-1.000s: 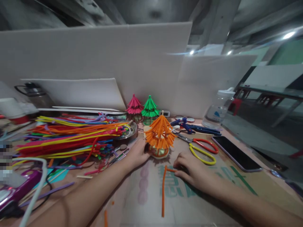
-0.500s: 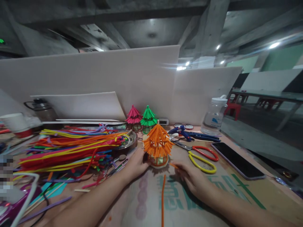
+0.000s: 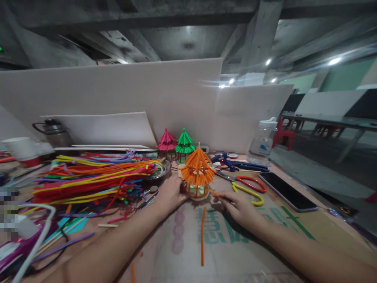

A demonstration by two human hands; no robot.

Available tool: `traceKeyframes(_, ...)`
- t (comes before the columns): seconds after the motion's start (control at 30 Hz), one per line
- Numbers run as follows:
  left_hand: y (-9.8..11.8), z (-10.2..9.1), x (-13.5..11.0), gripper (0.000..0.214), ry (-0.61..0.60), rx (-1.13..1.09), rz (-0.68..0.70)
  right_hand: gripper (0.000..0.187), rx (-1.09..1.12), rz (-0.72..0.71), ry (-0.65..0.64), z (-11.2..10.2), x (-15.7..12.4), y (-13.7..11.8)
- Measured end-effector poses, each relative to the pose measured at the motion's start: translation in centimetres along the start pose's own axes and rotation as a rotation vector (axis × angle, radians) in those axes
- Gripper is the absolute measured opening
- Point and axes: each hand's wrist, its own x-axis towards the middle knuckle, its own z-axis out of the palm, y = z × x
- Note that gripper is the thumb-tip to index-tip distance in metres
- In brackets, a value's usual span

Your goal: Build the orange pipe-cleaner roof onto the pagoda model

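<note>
In the middle stands a small pagoda point(image 3: 198, 169) with two tiers of orange pipe-cleaner roof, a lit, pale interior and a round base. My left hand point(image 3: 173, 192) grips its left side low down, the fingertips partly hidden behind it. A short orange pipe cleaner point(image 3: 214, 193) is pinched in my right hand point(image 3: 234, 204), its tip close to the pagoda's lower right side; whether it touches I cannot tell. Between my arms a longer orange pipe cleaner strip point(image 3: 202, 237) lies on the board. Behind are a pink pagoda point(image 3: 167, 141) and a green pagoda point(image 3: 184, 143).
Left lies a heap of coloured pipe cleaners point(image 3: 88, 181), beside a metal bowl point(image 3: 166, 169). On the right are scissors point(image 3: 249, 190), a blue glue gun point(image 3: 226, 160), a phone point(image 3: 288, 191) and a water bottle point(image 3: 262, 143). White boards point(image 3: 118, 90) stand behind.
The view has shifted slightly, and more of the loose orange strip shows. The pagoda now appears tipped back less, its lit interior more visible. Both hands keep their holds.
</note>
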Motion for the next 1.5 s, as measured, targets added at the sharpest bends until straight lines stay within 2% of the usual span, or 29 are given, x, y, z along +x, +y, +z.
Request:
traceKeyframes(0.1, 1.0, -1.0, -0.4, 0.038, -0.019, 0.031, 0.089, 0.023, 0.084, 0.038, -0.001, 0.1, 0.0, 0.1)
traceKeyframes(0.2, 3.1, -1.3, -1.3, 0.043, -0.011, 0.012, 0.149, 0.016, 0.106, 0.035, -0.014, 0.1, -0.3, 0.0)
traceKeyframes(0.3, 5.3, -0.8, -2.2, 0.037, 0.043, -0.191, 0.146, 0.014, -0.014, -0.047, -0.056, 0.0, -0.5, -0.3)
traceKeyframes(0.4, 6.4, -0.1, -2.5, 0.031, 0.059, -0.315, 0.180, 0.013, -0.125, -0.126, -0.081, 0.0, -0.6, -0.6)
traceKeyframes(0.6, 5.7, 0.3, -2.3, 0.027, 0.031, -0.156, 0.286, 0.019, -0.204, -0.157, -0.113, 0.1, -0.5, -0.8)
traceKeyframes(0.87, 5.3, 1.1, -2.2, 0.017, 0.015, -0.158, 0.263, 0.023, -0.145, -0.119, -0.123, 0.4, -0.6, -1.2)
traceKeyframes(1.07, 5.7, 0.6, -2.3, 0.025, 0.029, -0.129, 0.331, 0.019, -0.154, -0.097, -0.112, 0.1, -1.0, -1.2)
traceKeyframes(1.23, 6.8, -1.6, -2.0, 0.024, 0.037, -0.022, 0.394, 0.017, -0.181, -0.186, -0.092, -1.0, -0.9, -1.5)
traceKeyframes(1.4, 8.4, -6.1, -0.9, 0.027, 0.121, 0.032, 0.490, 0.021, -0.319, -0.483, 0.031, -3.7, 0.1, -3.8)
traceKeyframes(1.47, 8.8, -8.1, 0.1, 0.028, 0.156, 0.020, 0.524, 0.023, -0.386, -0.564, 0.058, -4.9, 1.3, -5.0)
traceKeyframes(1.5, 8.9, -9.1, 0.7, 0.029, 0.175, 0.019, 0.502, 0.023, -0.414, -0.557, 0.078, -5.4, 2.0, -5.6)
